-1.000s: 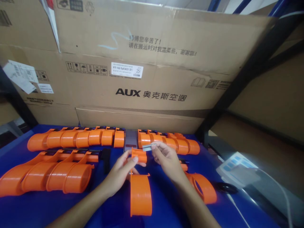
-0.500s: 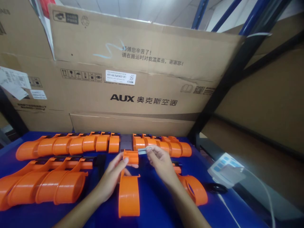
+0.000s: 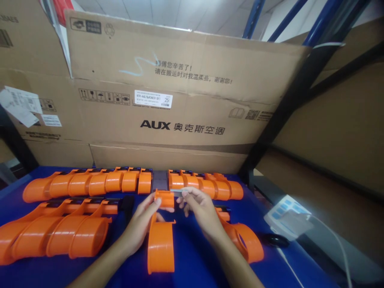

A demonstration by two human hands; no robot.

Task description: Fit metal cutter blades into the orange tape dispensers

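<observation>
My left hand is closed on an orange plastic part, gripping its narrow ribbed upper end while the wide curved band hangs below. In my right hand, thumb and forefinger pinch a small silvery metal strip. The strip's left end meets the right side of the orange part's upper end; how far it reaches inside is hidden. Behind my right wrist lie more orange parts of the same kind, partly covered by the arm.
Several like orange parts stand in rows on the blue surface, left and right. A large cardboard box forms the back wall. At right are a white-and-blue device with a cable, a black round object and a dark rack post.
My right hand has moved slightly left with the metal strip, and less of the strip shows between the fingers and the orange part. The orange part's band has swung a little left.
</observation>
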